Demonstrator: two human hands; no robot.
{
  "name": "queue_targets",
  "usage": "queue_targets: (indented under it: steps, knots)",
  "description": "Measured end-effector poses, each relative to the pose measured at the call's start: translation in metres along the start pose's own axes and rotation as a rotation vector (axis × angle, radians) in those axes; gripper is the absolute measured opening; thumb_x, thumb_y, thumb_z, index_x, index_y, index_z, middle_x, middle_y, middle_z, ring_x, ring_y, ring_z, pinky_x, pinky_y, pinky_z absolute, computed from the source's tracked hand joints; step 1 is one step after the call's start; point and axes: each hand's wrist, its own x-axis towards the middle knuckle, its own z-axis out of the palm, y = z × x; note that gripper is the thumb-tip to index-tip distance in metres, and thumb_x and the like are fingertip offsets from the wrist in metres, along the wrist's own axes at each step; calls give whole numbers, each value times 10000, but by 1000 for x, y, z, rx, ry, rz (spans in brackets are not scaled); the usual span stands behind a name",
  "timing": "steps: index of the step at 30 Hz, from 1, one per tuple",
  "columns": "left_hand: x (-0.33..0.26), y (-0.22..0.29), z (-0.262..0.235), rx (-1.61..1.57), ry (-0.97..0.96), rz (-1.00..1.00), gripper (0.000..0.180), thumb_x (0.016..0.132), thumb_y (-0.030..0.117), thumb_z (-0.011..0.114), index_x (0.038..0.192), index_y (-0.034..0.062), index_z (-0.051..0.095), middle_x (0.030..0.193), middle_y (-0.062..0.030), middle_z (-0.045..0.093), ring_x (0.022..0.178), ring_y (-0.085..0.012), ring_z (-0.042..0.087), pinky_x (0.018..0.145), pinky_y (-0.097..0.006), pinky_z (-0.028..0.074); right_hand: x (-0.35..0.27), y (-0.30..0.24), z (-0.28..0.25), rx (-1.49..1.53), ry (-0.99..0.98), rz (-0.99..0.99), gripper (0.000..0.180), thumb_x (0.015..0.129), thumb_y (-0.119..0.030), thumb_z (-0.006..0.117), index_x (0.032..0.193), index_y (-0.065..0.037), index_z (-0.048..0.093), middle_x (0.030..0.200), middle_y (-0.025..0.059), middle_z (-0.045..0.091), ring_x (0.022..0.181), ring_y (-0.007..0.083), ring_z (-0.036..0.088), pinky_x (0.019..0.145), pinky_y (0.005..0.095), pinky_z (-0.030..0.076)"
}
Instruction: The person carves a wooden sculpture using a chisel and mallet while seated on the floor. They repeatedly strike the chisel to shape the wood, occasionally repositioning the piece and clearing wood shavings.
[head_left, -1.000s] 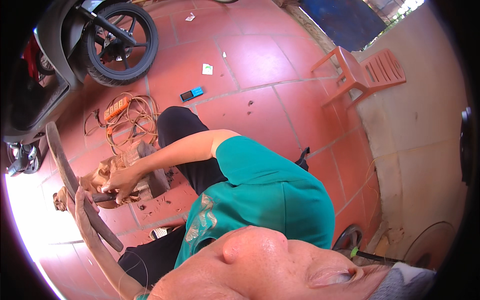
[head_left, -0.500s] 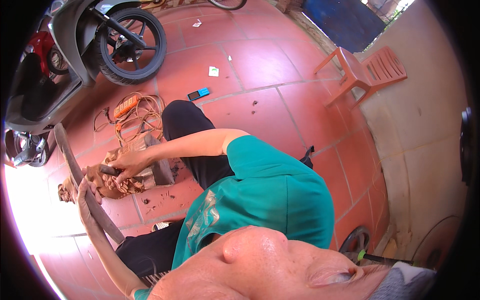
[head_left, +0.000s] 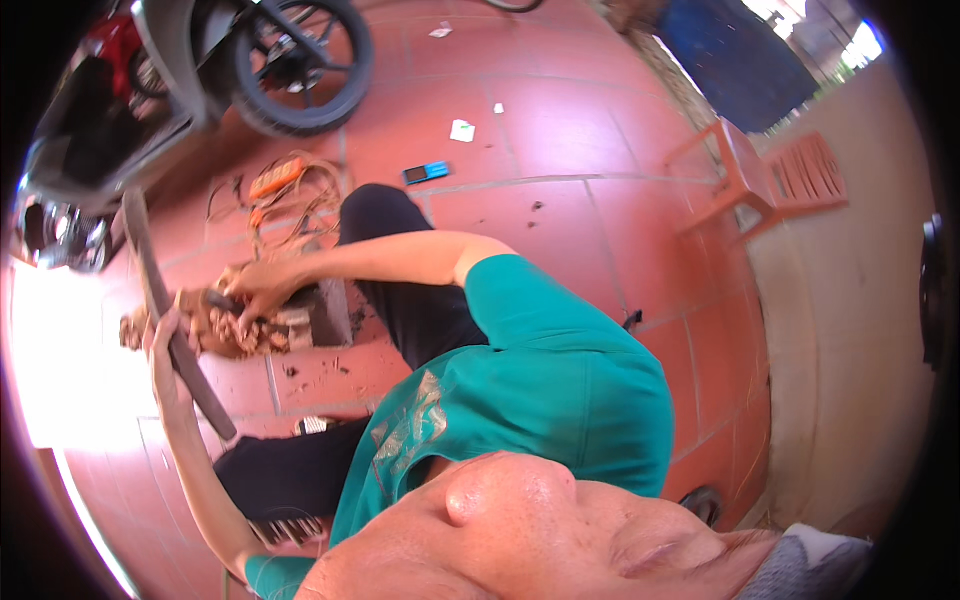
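Note:
My left hand (head_left: pixel 164 350) is closed around a long, flat, dark wooden bar (head_left: pixel 150 262), which slants from beside the scooter down to near my left knee. A brown carved piece of wood (head_left: pixel 230 340) with a knobbly, cut surface lies on the floor beyond the bar, partly hidden by it. Over the carving, my right hand (head_left: pixel 262 288) grips a short dark rod-shaped tool (head_left: pixel 219 299); its far end cannot be made out. A squared wooden block (head_left: pixel 330 312) sits at the right end of the carving, under my right forearm.
An orange power strip (head_left: pixel 277 177) with coiled cable lies behind the carving, near a blue phone (head_left: pixel 427 172). A grey scooter (head_left: pixel 165 120) stands at far left. An orange plastic chair (head_left: pixel 765 180) is by the wall. Dark chips (head_left: pixel 292 371) dot the tiles.
The whole view has shifted, so most things sit further right and higher. Both hands keep their holds on the bar and the dark tool, with little visible movement over the carving.

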Motion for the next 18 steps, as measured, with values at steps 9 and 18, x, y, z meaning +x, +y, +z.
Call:
queue_targets:
  steps: [9,18]
  knots:
    - [-17,21,9,216,121,69,288,860,232,755,1026,49,607,703,21,579,522,-44,528,455,-199,408,5,-11,-14,24,-95,160,406,835,-310,791,1058,-7,639,933,148,701,865,207,680,758,352,530]
    - [-25,1,-18,225,156,31,314,844,220,762,1039,55,580,743,-14,602,532,-66,550,469,-197,429,4,-22,-22,353,133,294,276,848,-111,765,1115,-86,697,972,16,710,830,109,640,733,272,517]
